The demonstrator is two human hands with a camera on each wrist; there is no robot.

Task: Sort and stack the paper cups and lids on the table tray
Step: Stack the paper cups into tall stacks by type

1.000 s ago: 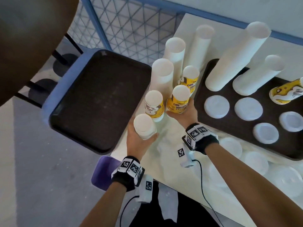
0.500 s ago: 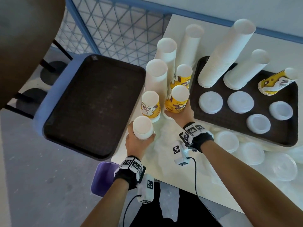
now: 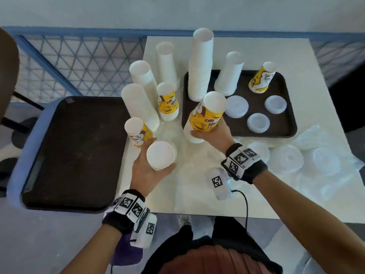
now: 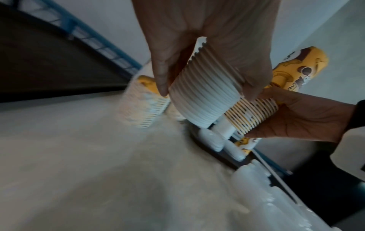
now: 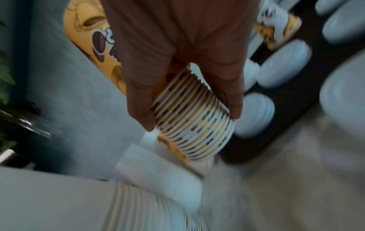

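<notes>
Right hand grips a yellow printed cup stack just beside the tray's near-left edge, left hand holds a white cup stack further left; next, likely setting the yellow stack upright on the tray.

A blue metal lattice fence runs behind the white table, backed by a pale wall. Grey concrete floor lies below; a green plant stands at the edge.
</notes>
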